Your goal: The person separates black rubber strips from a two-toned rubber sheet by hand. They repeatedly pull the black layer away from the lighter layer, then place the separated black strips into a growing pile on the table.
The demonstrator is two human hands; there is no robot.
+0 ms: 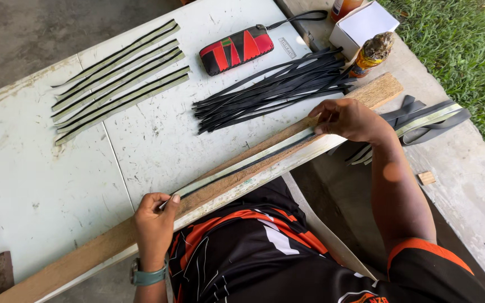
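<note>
Along the near edge of the white scuffed worktop point(40, 191) lies a long brown wooden plank point(225, 179), and on it a pale green strip with a black rubber band point(242, 164) on top. The left hand point(154, 221) pinches one end with narrow fingers; the right hand point(348, 119) presses the other end flat. If either grip slackens, the band could slide off line — the plank is narrow. Nearby lie a loose bundle of black rubber strips point(270, 90), finished green-and-black strips point(119, 78), a red-and-black pouch point(236, 50) and a glue bottle point(370, 55), none in the way.
</note>
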